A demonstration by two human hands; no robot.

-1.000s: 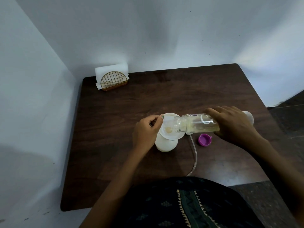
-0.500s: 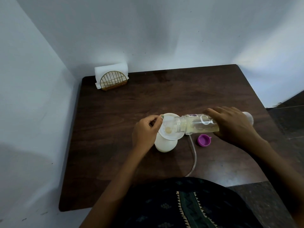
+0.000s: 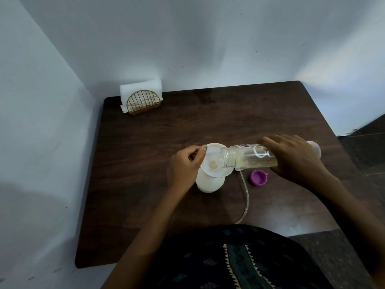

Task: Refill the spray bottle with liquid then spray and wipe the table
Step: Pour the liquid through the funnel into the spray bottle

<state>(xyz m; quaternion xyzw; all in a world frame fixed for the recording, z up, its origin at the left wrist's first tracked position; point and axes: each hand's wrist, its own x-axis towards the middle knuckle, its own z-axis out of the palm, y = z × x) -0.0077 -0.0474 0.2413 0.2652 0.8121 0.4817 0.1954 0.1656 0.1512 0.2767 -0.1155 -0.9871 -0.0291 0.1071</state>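
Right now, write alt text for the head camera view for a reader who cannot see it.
The right hand tips a clear plastic bottle of yellowish liquid into a white funnel that the left hand steadies on a white spray bottle. On the dark wooden table lie a purple cap, a clear tube and a gold wire napkin holder.

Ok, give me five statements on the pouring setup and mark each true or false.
1. The right hand holds the clear plastic refill bottle tipped on its side. True.
2. The purple cap is screwed onto that bottle. False: it lies on the dark wooden table.
3. The left hand pinches the white funnel rim. True.
4. The funnel sits on the white spray bottle. True.
5. The gold wire napkin holder is empty. False: it holds white napkins.
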